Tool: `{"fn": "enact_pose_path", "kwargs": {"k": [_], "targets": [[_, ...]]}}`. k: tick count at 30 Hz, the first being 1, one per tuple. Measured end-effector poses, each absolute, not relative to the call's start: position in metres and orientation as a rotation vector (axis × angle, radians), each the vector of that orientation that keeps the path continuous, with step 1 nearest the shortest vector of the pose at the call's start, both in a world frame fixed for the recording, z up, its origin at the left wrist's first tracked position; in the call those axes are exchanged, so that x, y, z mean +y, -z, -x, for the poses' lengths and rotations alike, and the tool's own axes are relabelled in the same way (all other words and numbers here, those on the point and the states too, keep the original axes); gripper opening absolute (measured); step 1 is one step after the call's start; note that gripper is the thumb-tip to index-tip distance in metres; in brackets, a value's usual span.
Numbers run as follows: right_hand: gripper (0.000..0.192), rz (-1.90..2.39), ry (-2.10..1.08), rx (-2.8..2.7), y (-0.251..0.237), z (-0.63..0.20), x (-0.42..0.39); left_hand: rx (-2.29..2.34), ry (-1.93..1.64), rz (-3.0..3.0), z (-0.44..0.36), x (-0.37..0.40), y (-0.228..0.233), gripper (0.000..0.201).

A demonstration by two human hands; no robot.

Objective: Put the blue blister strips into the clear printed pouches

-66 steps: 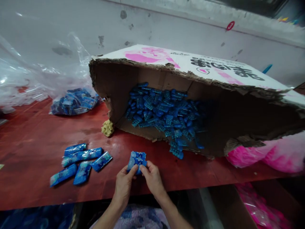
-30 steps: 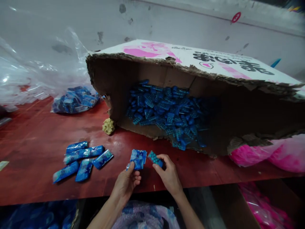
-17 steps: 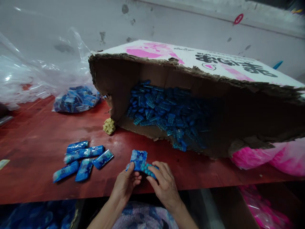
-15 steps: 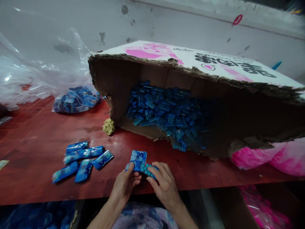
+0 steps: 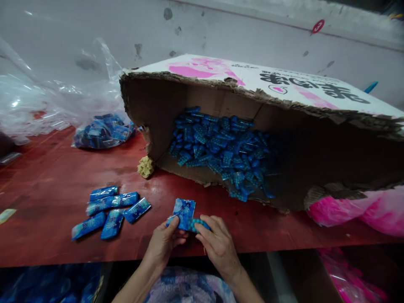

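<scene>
The left hand (image 5: 164,242) is pinching an open blue pouch (image 5: 183,212) between thumb and curled fingers, holding it upright just above the table (image 5: 47,185) edge. The right hand (image 5: 217,244) is gripping a blue beaded strip (image 5: 197,224) with bent fingers and is pressing its end against the pouch's mouth; the two hands are nearly touching. Left of them, filled packets (image 5: 110,210) are lying flat. Beyond the hands, a torn box (image 5: 252,126) on its side is spilling more strips (image 5: 221,151).
</scene>
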State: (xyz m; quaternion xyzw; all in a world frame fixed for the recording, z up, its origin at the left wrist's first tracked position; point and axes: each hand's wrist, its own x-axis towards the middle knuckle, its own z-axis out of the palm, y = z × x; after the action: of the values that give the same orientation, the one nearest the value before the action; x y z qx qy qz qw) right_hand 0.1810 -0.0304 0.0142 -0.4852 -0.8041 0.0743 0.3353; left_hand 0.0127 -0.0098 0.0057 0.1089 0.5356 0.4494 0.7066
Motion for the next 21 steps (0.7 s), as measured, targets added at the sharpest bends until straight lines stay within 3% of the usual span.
{"fn": "enact_pose_path", "kwargs": {"k": [6,12,18,21], "targets": [[0.030,1.291,-0.430,-2.023,-0.005,-0.177,-0.032,1.180,-1.051,-0.332,-0.011,-0.011,-0.006,0.032],[0.034,1.280,-0.459,-1.944,0.009,-0.155,-0.040,1.097,-1.028,-0.117,-0.018,-0.011,-0.006,0.025],[0.031,1.125,-1.017,-1.772,-0.012,-0.161,-0.034,1.026,-0.944,-0.001,-0.013,-0.011,-0.012,0.011],[0.032,1.171,-1.040,-1.579,-0.009,-0.161,-0.033,1.011,-0.954,0.036,-0.014,-0.009,-0.015,0.008]]}}
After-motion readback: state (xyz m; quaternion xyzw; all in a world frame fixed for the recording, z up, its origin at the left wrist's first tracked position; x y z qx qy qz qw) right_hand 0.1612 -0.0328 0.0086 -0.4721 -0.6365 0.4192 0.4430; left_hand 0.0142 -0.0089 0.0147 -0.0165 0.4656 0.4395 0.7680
